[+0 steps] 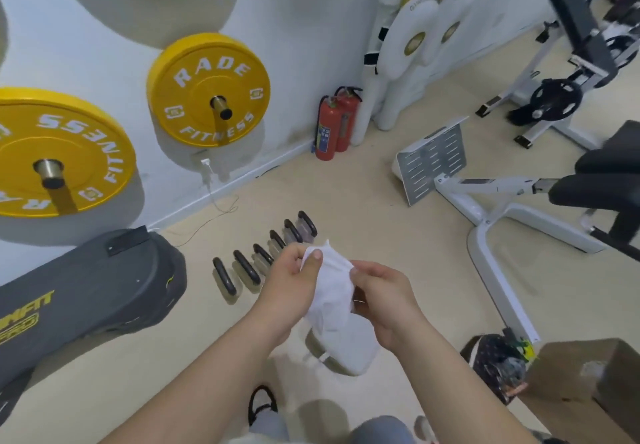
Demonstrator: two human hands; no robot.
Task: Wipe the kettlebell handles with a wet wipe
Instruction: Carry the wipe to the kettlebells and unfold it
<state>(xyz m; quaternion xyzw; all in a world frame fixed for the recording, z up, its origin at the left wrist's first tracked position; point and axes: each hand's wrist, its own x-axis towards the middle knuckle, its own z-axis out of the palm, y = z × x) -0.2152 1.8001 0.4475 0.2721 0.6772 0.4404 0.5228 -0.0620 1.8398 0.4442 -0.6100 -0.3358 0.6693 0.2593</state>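
Several kettlebells (246, 267) with black handles stand in a diagonal row on the beige floor, running from lower left to upper right. Above and in front of them, a white wet wipe (330, 284) is held between both hands. My left hand (291, 284) pinches its upper left corner with thumb and fingers. My right hand (384, 298) grips its right edge. The wipe hangs crumpled between them and touches no handle. My left hand hides part of the row's middle.
A grey machine base (86, 294) lies at the left. Yellow weight plates (207, 90) hang on the wall. Two red fire extinguishers (334, 125) stand by the wall. A white bench frame (491, 222) is at the right, a cardboard box (585, 384) at lower right, a white pack (349, 350) below my hands.
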